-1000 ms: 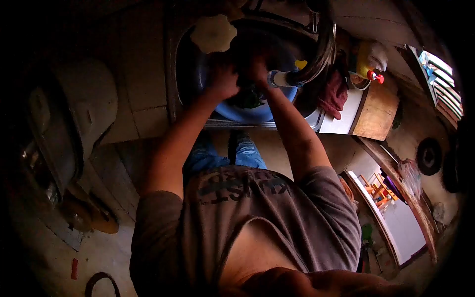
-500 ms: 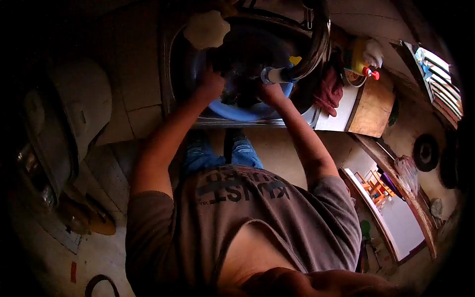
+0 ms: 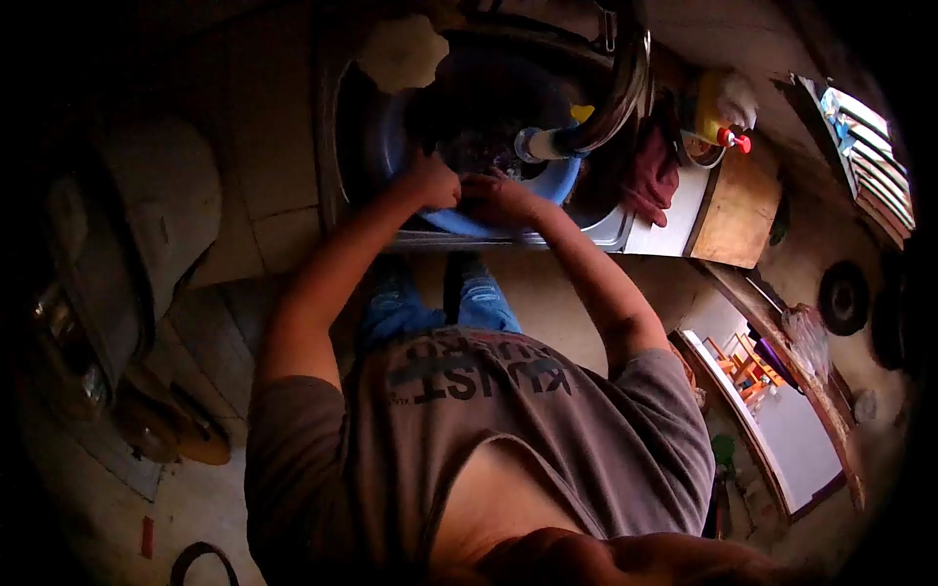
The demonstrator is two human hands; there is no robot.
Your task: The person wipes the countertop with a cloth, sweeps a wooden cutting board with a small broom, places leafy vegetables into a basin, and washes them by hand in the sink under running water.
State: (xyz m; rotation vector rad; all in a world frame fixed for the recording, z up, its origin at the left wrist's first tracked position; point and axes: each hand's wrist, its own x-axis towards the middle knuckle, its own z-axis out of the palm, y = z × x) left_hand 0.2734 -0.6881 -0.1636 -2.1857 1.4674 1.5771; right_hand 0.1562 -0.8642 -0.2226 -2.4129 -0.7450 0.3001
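A blue basin (image 3: 559, 181) sits in the metal sink (image 3: 606, 230), with a dark mass inside that looks wet but is too dim to name. At the basin's near rim my left hand (image 3: 432, 182) is closed in a fist. Close beside it, my right hand (image 3: 503, 200) has its fingers bent toward the left hand. What the fingers hold, if anything, is lost in shadow. Just beyond my right hand, the pale end of the faucet (image 3: 547, 145) hangs over the basin.
A pale scalloped object (image 3: 403, 54) stands at the sink's far left. Right of the sink are a maroon cloth (image 3: 653, 178), a yellow bottle with a red nozzle (image 3: 708, 109) and a wooden board (image 3: 735, 213). The curved faucet pipe (image 3: 630, 83) arches over the right side.
Both hands have drawn toward the near rim. My right hand has moved left from under the faucet end, and the two hands are now close together.
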